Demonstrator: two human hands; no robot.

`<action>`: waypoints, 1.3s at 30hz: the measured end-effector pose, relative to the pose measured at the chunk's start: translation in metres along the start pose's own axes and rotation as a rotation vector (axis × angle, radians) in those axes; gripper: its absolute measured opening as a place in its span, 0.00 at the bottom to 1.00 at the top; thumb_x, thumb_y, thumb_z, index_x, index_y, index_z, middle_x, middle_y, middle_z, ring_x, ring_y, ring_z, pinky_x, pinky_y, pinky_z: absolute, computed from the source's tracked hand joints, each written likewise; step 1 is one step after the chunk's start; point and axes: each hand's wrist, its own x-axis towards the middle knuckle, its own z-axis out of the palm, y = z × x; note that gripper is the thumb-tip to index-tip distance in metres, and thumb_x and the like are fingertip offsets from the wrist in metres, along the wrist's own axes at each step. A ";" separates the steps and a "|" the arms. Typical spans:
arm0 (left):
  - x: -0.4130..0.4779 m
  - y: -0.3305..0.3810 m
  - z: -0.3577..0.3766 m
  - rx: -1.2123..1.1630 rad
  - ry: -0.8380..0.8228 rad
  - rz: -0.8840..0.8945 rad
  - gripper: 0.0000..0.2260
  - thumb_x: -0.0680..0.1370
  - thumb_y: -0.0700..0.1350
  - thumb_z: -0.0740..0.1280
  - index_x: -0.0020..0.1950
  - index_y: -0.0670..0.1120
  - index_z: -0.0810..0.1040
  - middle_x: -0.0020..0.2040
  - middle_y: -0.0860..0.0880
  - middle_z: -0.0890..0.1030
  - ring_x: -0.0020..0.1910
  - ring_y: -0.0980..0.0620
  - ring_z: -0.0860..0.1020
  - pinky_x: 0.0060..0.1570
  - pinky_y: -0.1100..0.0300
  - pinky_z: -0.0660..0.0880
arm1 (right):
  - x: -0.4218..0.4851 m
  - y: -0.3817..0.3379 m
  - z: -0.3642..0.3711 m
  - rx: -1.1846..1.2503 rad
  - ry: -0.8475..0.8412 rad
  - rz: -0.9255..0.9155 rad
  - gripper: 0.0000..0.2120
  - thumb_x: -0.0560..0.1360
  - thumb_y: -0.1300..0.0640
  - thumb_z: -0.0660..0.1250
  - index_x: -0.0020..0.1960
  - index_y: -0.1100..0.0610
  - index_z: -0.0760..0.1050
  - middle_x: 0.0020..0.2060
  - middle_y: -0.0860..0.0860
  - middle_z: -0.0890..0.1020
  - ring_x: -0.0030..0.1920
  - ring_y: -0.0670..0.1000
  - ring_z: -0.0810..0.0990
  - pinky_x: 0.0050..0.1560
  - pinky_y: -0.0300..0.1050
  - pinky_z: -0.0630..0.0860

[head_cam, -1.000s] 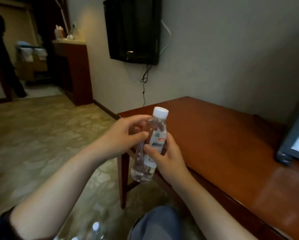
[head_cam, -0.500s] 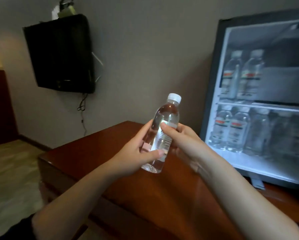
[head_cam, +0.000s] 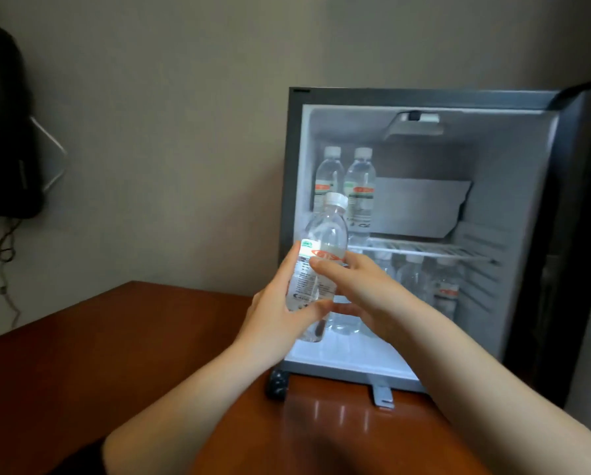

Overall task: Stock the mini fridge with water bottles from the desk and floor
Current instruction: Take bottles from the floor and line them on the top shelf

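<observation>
Both hands grip one clear plastic water bottle (head_cam: 325, 234) with a white cap and a red-and-green label. The left hand (head_cam: 280, 311) wraps its lower body and the right hand (head_cam: 366, 293) pinches the label band. The bottle is held near upright above the glossy reddish-brown wooden surface (head_cam: 116, 354), just in front of the open grey mini fridge (head_cam: 295, 200). This looks like the loading step. The next move needs a free spot, likely on the white wire shelf (head_cam: 424, 250) beside the two standing bottles (head_cam: 360, 186).

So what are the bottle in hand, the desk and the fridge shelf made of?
The bottle: likely clear plastic, see-through, with a printed label and white cap. The desk: reddish-brown wood or veneer, glossy; bright streaks reflect before the fridge. The wire shelf: thin white bars, probably coated metal.
</observation>
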 end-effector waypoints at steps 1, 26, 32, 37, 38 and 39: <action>0.008 0.003 0.007 0.020 -0.002 0.001 0.37 0.72 0.51 0.71 0.71 0.69 0.52 0.59 0.69 0.72 0.58 0.66 0.71 0.60 0.63 0.71 | 0.005 -0.001 -0.008 -0.010 0.025 -0.009 0.11 0.76 0.52 0.66 0.58 0.53 0.77 0.52 0.53 0.84 0.53 0.53 0.82 0.56 0.51 0.77; 0.142 -0.042 0.082 0.859 -0.019 0.216 0.20 0.81 0.54 0.50 0.72 0.51 0.65 0.67 0.53 0.73 0.68 0.52 0.67 0.73 0.54 0.57 | 0.126 0.005 -0.117 -0.129 0.598 -0.451 0.19 0.72 0.54 0.71 0.59 0.52 0.69 0.49 0.44 0.81 0.55 0.50 0.80 0.61 0.58 0.75; 0.136 -0.061 0.092 0.906 0.153 0.317 0.22 0.77 0.54 0.49 0.60 0.47 0.75 0.53 0.51 0.80 0.56 0.50 0.77 0.64 0.51 0.69 | 0.140 0.018 -0.131 -0.176 0.640 -0.364 0.20 0.72 0.52 0.71 0.60 0.50 0.68 0.54 0.48 0.80 0.57 0.53 0.79 0.62 0.59 0.74; 0.136 -0.062 0.092 0.881 0.186 0.331 0.20 0.76 0.53 0.51 0.58 0.47 0.76 0.51 0.52 0.80 0.54 0.51 0.77 0.63 0.52 0.69 | 0.148 0.025 -0.130 -0.116 0.646 -0.379 0.19 0.75 0.55 0.68 0.63 0.56 0.68 0.45 0.40 0.76 0.50 0.44 0.78 0.60 0.50 0.75; 0.136 -0.063 0.092 0.876 0.188 0.333 0.20 0.76 0.53 0.51 0.58 0.48 0.76 0.51 0.52 0.80 0.54 0.51 0.77 0.64 0.52 0.69 | 0.151 0.027 -0.129 -0.121 0.638 -0.394 0.18 0.76 0.55 0.67 0.63 0.57 0.68 0.44 0.38 0.75 0.47 0.40 0.77 0.57 0.47 0.75; 0.136 -0.064 0.092 0.869 0.187 0.335 0.20 0.76 0.53 0.51 0.58 0.48 0.76 0.52 0.52 0.80 0.54 0.51 0.77 0.64 0.52 0.69 | 0.153 0.030 -0.128 -0.136 0.633 -0.409 0.17 0.76 0.56 0.66 0.63 0.58 0.68 0.44 0.38 0.75 0.45 0.37 0.75 0.54 0.43 0.74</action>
